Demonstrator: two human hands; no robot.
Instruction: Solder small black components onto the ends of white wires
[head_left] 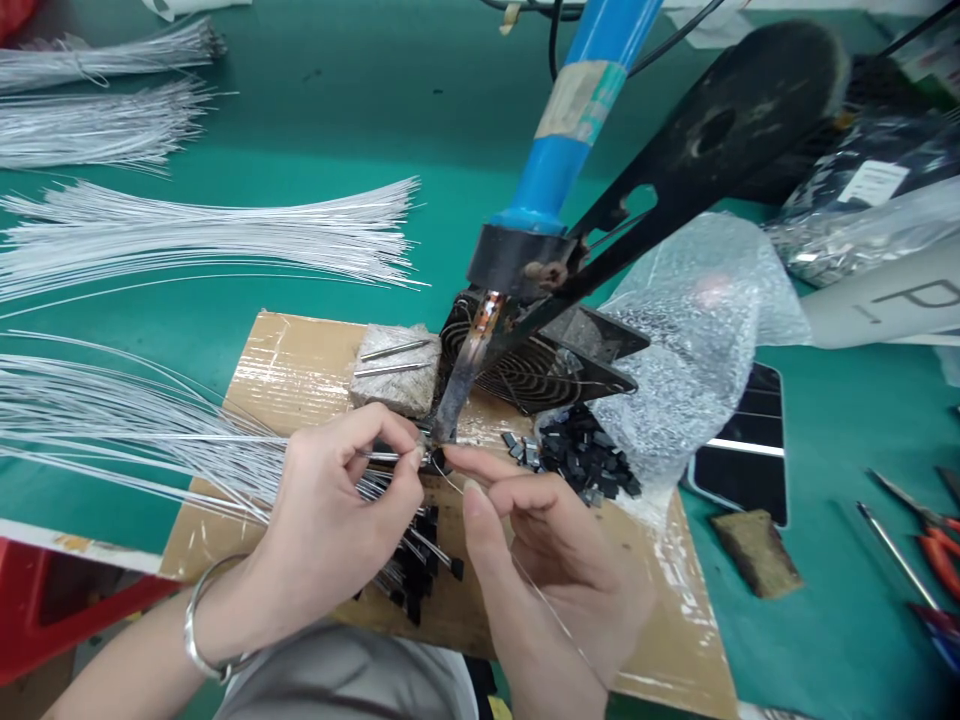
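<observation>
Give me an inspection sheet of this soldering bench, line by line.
Surface: green mat with a taped cardboard board on it.
Job's things: fixed soldering iron, tip down at the fingers; small black parts; white wires.
Clutter: bubble wrap, phone, sponge, red-handled tools.
Hands: left hand pinches a wire at the tip; right hand pinches a thin strand.
Cables: black cords at the top.
Surroundings: wire bundles, small fan.

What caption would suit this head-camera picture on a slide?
Left hand and right hand hold thin wires at a fixed soldering iron's tip, beside loose black components.
</observation>
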